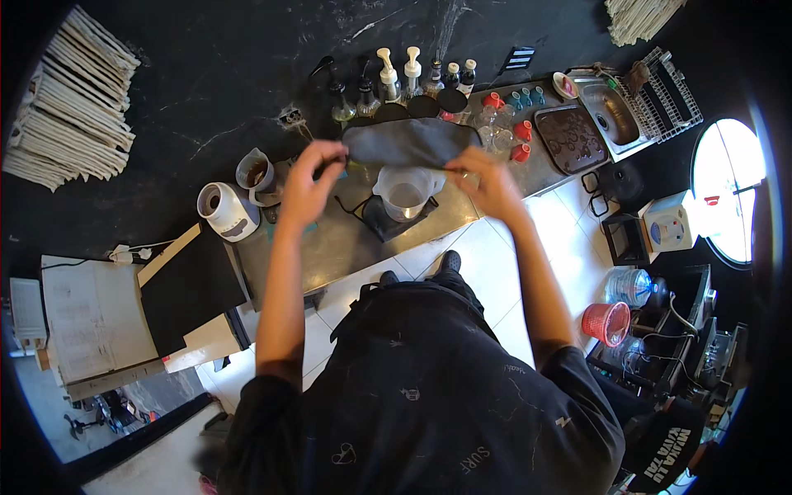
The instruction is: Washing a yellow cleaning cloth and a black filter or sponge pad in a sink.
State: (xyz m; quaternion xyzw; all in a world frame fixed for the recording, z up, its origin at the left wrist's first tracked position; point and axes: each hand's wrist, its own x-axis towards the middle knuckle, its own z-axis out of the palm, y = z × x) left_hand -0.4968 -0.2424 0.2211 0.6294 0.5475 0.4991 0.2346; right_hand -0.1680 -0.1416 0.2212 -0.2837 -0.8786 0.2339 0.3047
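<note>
A dark grey cloth (411, 142) is stretched between my two hands above the metal counter. My left hand (314, 179) grips its left end; my right hand (486, 179), slightly blurred, has fingers closed at its lower right corner. Just below the cloth stands a translucent plastic pitcher (403, 197), its handle to the right. Under the pitcher lies a black object (390, 228) with a thin strap or cord; its kind is unclear. The cloth partly hides the things behind it.
A white appliance base (229, 210) and a measuring jug (255, 172) stand at left. Pump bottles (390, 80) line the wall. Glasses (498, 127), red cups (521, 153), a dark tray (572, 139) and a sink (609, 117) are at right. The metal counter (334, 253) has a front edge.
</note>
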